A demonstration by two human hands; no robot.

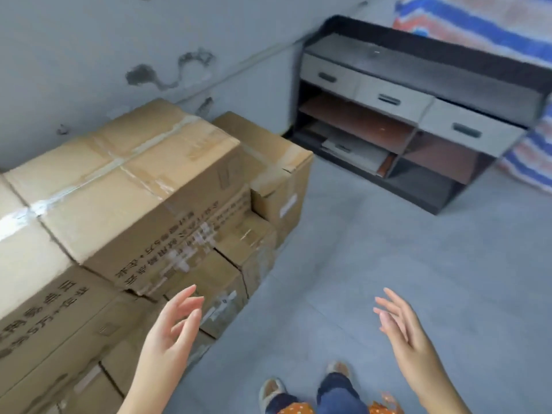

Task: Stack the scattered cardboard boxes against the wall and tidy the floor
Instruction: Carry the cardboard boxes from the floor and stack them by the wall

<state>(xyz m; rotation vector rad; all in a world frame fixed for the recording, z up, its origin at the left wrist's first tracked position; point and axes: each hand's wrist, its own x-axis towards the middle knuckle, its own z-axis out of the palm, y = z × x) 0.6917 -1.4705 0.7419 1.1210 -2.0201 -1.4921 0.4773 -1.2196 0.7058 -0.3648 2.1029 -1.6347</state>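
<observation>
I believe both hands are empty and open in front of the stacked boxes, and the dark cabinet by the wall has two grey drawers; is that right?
Not quite: the head view shows three grey drawers on the dark cabinet. The rest holds: the left hand and right hand are open and empty by the stacked boxes.

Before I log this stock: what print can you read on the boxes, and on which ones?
"5万": seemingly, upside down on the front of the top box; the rest of that Chinese print is blurred.
Lower left box: large upside-down Chinese characters, too blurred to read.
White labels on the smaller boxes: too small to read.
</observation>
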